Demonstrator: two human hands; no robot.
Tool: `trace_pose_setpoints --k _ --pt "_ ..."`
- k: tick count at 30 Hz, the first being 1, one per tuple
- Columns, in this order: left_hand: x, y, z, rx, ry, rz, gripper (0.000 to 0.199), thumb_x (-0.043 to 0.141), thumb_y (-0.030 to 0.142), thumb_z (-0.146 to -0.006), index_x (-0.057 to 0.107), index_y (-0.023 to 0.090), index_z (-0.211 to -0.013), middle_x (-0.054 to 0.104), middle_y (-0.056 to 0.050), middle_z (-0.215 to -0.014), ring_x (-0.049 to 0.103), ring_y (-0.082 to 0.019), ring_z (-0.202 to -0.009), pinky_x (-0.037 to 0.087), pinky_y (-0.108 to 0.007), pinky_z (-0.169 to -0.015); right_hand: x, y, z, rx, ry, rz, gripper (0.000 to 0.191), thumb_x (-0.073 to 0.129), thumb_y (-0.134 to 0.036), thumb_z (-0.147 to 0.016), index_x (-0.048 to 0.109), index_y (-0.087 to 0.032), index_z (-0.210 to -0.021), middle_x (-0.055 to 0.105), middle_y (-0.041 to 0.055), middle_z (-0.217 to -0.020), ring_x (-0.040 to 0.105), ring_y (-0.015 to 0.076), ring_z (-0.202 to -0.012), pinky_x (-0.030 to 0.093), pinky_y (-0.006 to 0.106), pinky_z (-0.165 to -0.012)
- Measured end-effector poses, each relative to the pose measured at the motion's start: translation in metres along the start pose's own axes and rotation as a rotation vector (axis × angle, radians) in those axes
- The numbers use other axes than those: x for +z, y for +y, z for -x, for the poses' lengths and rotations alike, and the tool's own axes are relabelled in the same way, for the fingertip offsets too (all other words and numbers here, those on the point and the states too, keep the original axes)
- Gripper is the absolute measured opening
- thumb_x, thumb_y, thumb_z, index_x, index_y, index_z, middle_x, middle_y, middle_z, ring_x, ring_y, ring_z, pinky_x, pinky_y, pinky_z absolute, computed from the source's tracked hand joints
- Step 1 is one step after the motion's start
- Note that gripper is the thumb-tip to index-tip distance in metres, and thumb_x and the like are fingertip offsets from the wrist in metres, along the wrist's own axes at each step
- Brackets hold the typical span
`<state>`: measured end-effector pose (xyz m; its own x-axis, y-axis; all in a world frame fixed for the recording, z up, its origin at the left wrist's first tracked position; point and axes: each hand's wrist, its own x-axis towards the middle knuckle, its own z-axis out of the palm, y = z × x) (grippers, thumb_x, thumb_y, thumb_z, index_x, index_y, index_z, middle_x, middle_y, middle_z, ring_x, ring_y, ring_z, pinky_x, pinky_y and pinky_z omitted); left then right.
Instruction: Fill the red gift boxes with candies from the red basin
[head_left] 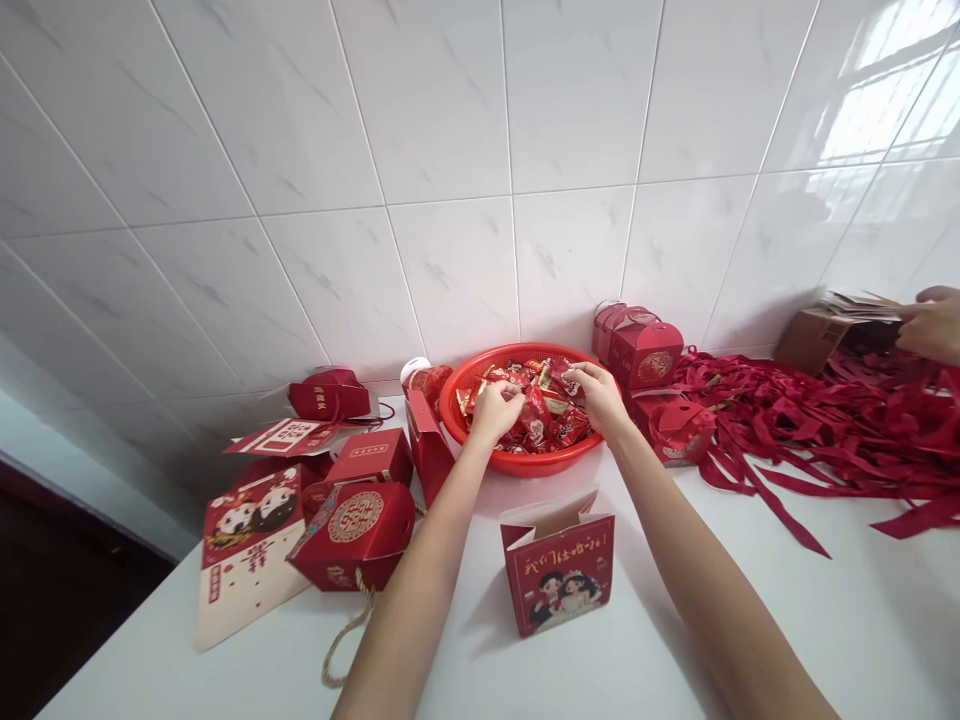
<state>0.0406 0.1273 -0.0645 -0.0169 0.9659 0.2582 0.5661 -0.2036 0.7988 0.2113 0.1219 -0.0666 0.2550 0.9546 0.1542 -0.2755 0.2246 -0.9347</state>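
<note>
Wrapped candies [534, 418] in red and gold fill a round red plastic basket [517, 466] by the wall. Over its left side is my left hand [497, 408], thumb and fingers drawn together among the candies; whatever they pinch is hidden. My right hand [598, 396] reaches over the right side, its fingertips closed on a wrapped candy [562, 378]. Between my forearms stands a red gift box [559, 575], upright with its top flaps open, printed with a cartoon couple and gold lettering.
Red gift boxes and bags [352, 535] crowd the left of the white table [750, 590]. More red boxes [645, 350] stand right of the basket, beside piled red ribbons [810, 420]. Another person's hand [934, 325] is near a cardboard box [814, 335] at far right.
</note>
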Motion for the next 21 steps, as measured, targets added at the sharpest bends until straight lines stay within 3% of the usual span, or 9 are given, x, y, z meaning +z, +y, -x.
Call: trace_pose_setpoints --k 5,9,12,14,17,21 --pt "0.006 -0.004 0.001 -0.155 -0.137 -0.365 0.005 0.07 0.016 -0.06 0.067 0.02 -0.058 0.076 -0.017 -0.088 0.07 -0.036 -0.093 0.05 -0.041 -0.082 0.0 0.0 0.001 -0.011 0.015 0.005 0.023 0.073 -0.033 -0.048 0.061 -0.022 -0.064 0.063 -0.0018 -0.068 0.051 0.0141 -0.064 0.038 0.026 -0.056" --pt "0.01 -0.011 -0.004 -0.248 -0.097 -0.45 0.03 0.078 0.009 -0.045 0.073 0.017 -0.073 0.073 -0.025 -0.112 0.062 -0.049 -0.114 0.044 -0.057 -0.094 0.0 0.001 0.0 -0.018 0.014 0.002 0.023 0.073 -0.033 -0.048 0.061 -0.022 -0.063 0.064 -0.0013 -0.067 0.051 0.0144 -0.064 0.038 0.026 -0.055" --pt "0.011 -0.013 -0.01 -0.311 -0.104 -0.54 0.045 0.081 0.008 -0.038 0.076 0.014 -0.083 0.061 -0.032 -0.132 0.052 -0.056 -0.124 0.039 -0.063 -0.098 -0.001 0.002 -0.001 -0.015 0.014 0.006 0.023 0.073 -0.033 -0.048 0.062 -0.022 -0.064 0.064 -0.0014 -0.068 0.052 0.0145 -0.064 0.038 0.026 -0.055" --pt "0.011 -0.014 -0.013 -0.303 -0.246 -0.597 0.044 0.083 0.012 -0.04 0.076 0.012 -0.084 0.059 -0.034 -0.134 0.053 -0.056 -0.122 0.042 -0.061 -0.096 -0.001 0.003 -0.001 -0.013 0.012 0.009 0.023 0.073 -0.034 -0.048 0.061 -0.022 -0.064 0.063 -0.0018 -0.068 0.052 0.0144 -0.065 0.038 0.026 -0.056" --pt "0.01 -0.012 -0.015 -0.248 -0.479 -0.662 0.032 0.082 0.022 -0.049 0.077 0.013 -0.079 0.069 -0.03 -0.118 0.063 -0.049 -0.112 0.049 -0.052 -0.09 -0.001 0.002 0.0 -0.014 0.0 0.011 0.023 0.072 -0.034 -0.048 0.061 -0.022 -0.064 0.062 -0.0022 -0.067 0.053 0.0149 -0.066 0.039 0.027 -0.057" --pt "0.008 -0.013 -0.017 -0.197 -0.523 -0.695 0.03 0.08 0.026 -0.055 0.077 0.015 -0.083 0.074 -0.023 -0.108 0.067 -0.041 -0.107 0.05 -0.046 -0.091 0.0 0.002 0.001 -0.016 -0.008 0.014 0.022 0.071 -0.035 -0.048 0.06 -0.023 -0.063 0.062 -0.0021 -0.064 0.055 0.0162 -0.067 0.041 0.028 -0.059"
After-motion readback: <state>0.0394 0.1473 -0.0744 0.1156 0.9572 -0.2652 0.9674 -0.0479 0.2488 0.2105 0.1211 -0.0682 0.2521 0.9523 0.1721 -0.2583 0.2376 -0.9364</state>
